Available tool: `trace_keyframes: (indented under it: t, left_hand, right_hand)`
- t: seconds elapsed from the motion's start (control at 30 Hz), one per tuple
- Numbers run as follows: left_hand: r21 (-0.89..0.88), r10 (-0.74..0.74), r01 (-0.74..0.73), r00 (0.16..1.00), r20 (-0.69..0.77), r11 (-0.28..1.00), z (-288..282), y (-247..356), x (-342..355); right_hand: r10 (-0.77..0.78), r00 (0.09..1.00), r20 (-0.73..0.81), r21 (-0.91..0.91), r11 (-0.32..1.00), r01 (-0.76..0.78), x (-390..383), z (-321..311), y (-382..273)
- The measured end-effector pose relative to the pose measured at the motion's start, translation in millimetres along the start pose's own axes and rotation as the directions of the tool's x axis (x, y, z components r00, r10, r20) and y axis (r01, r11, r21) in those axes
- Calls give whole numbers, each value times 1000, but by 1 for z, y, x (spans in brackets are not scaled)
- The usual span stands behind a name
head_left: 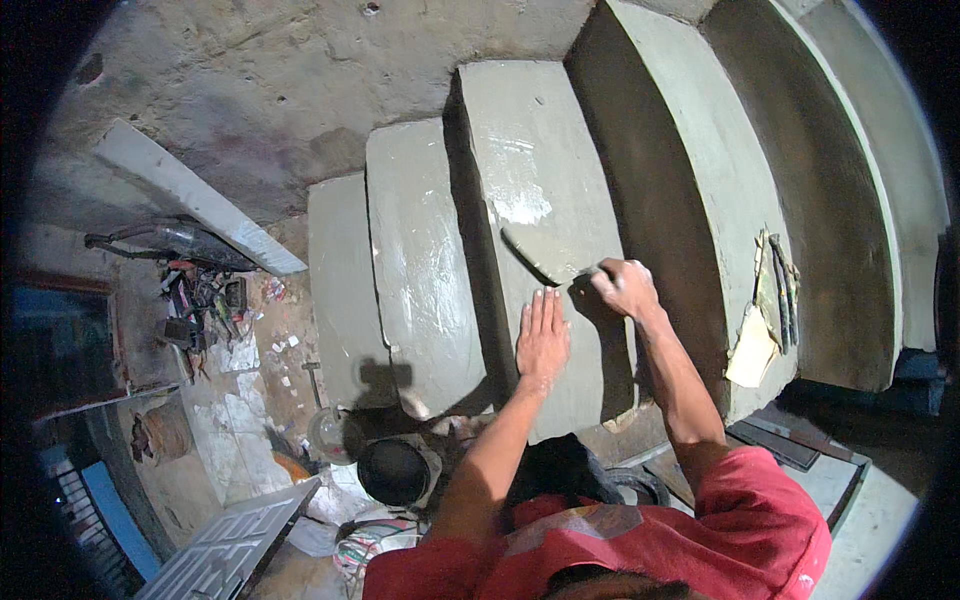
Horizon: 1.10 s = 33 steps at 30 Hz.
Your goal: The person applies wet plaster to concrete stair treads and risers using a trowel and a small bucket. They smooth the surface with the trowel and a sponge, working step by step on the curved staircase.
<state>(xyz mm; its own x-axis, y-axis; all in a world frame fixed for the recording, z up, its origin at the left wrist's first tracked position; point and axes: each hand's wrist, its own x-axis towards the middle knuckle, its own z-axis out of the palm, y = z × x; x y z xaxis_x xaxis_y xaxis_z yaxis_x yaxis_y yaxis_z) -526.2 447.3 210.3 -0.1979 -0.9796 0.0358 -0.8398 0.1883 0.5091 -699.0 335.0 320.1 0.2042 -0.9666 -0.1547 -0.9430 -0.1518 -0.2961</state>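
A run of freshly plastered grey cement steps (430, 260) fills the middle of the view. My left hand (542, 338) lies flat with fingers spread on the tread of one step (540, 170). My right hand (624, 286) grips the handle of a steel plastering trowel (545, 256). The trowel's blade rests on the same wet tread, just above my left fingertips. Shiny damp patches show on the tread beyond the blade.
Flat tools and a torn scrap of paper (768, 310) lie on the higher step at right. A black round bucket (393, 470) stands below the steps. A grey plank (195, 195) leans at left above a pile of tools and debris (205, 305). A patterned grey panel (232, 545) lies lower left.
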Motion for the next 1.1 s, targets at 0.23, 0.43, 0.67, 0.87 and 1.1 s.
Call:
trace_keyframes:
  t: [0.23, 0.43, 0.67, 0.87, 1.1]
  left_hand:
    - [27, -81, 81, 997, 4, 996, 9, 15, 20]
    - [243, -89, 57, 988, 123, 968, 10, 14, 26]
    - [49, -91, 88, 994, 59, 995, 6, 19, 28]
    - [23, -70, 70, 998, -1, 997, 5, 14, 26]
    - [-29, -85, 84, 995, -44, 996, 11, 29, -16]
  right_hand:
    - [213, 945, -249, 46, 977, -208, 195, -13, 5]
    - [189, 970, -156, -4, 981, -192, 319, -40, -19]
    - [21, 1000, -1, -123, 992, -21, 261, -33, -13]
    - [-29, 997, 73, -45, 998, 32, 173, -9, -23]
    - [-112, 988, 107, -155, 980, 128, 81, 6, -41]
